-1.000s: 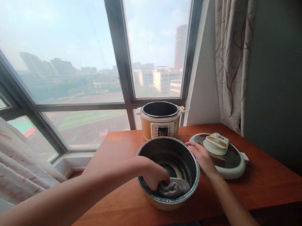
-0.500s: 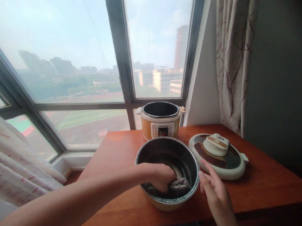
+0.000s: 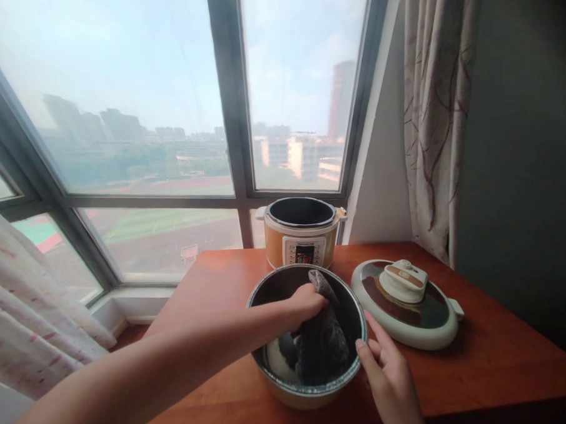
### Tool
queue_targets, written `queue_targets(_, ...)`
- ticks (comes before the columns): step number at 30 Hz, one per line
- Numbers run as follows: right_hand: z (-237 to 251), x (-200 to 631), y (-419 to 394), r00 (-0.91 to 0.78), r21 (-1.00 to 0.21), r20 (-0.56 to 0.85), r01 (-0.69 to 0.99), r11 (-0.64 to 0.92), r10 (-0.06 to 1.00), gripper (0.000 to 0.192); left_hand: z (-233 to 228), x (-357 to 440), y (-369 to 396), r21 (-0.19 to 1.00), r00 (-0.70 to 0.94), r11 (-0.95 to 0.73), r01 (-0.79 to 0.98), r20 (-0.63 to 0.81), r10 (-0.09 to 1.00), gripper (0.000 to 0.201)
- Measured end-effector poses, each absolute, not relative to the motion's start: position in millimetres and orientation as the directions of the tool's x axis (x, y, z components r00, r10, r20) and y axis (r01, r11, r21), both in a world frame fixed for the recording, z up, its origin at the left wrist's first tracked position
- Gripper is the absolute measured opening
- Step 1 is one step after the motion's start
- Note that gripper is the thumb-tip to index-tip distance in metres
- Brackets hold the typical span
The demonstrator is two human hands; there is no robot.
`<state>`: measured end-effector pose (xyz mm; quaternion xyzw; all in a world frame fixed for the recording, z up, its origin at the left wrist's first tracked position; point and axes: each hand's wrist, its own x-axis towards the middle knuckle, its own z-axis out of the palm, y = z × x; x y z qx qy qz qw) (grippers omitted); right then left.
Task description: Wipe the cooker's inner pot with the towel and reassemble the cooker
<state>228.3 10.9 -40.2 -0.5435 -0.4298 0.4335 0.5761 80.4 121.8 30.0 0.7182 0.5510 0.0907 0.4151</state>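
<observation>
Your left hand [image 3: 310, 302] clamps a dark grey, fuzzy cloth [image 3: 324, 348], which hangs inside a round, black-lined, tan-sided pot [image 3: 306, 400]. Your right hand [image 3: 388, 370] grips the pot's right rim, thumb on top, fingers outside. The pot stands on a reddish-brown wooden table [image 3: 214, 359].

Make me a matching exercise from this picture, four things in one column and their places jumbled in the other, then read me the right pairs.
Things
1. gray cloth
2. inner pot
3. lid
4. cooker body

Places
A. beyond the inner pot, near the far edge of the table
B. in the left hand, inside the inner pot
C. flat on the table, to the right of the inner pot
D. near side of the cooker body, right hand at its rim

Pairs: 1-B, 2-D, 3-C, 4-A
</observation>
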Motion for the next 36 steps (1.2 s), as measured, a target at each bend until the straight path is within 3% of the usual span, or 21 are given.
queue_targets(4,-34,223,21,0.253,-0.994,0.023,-0.094,0.048,0.967,0.087,34,88,112,0.693,0.442,-0.149,0.706,-0.266,0.857,0.036)
queue_targets(6,-32,225,28,0.278,-0.988,0.036,-0.133,0.076,0.960,0.083,39,89,102,0.632,0.500,-0.266,0.728,-0.223,0.837,0.037)
queue_targets(10,-31,234,39,0.269,-0.966,-0.016,-0.253,0.054,0.963,0.083,58,82,87,0.366,0.711,-0.616,0.697,-0.248,0.658,0.034)
queue_targets(13,-32,241,46,0.183,-0.946,-0.073,-0.325,-0.010,0.980,0.085,72,70,84,0.271,0.774,-0.736,0.620,-0.367,0.516,0.033)
queue_targets(17,-32,248,57,0.205,-0.947,-0.035,-0.319,0.033,0.978,0.085,83,53,89,0.253,0.797,-0.816,0.520,-0.488,0.357,0.030)
queue_targets(22,-30,256,69,0.204,-0.970,-0.006,-0.241,0.044,0.979,0.080,81,31,101,0.399,0.801,-0.781,0.481,-0.561,0.207,0.043)
queue_targets(25,-30,254,70,0.222,-0.975,0.018,-0.213,0.066,0.975,0.075,74,27,101,0.417,0.799,-0.741,0.526,-0.541,0.262,0.042)
queue_targets(28,-31,248,70,0.294,-0.985,0.050,-0.142,0.096,0.954,0.069,65,35,93,0.329,0.776,-0.731,0.598,-0.468,0.423,0.031)
queue_targets(31,-32,243,69,0.329,-0.987,0.083,-0.101,0.123,0.941,0.066,59,53,84,0.272,0.761,-0.728,0.629,-0.405,0.506,0.032)
queue_targets(36,-30,247,71,0.316,-0.990,0.105,-0.056,0.129,0.943,0.065,53,80,89,0.376,0.700,-0.592,0.713,-0.327,0.635,0.027)
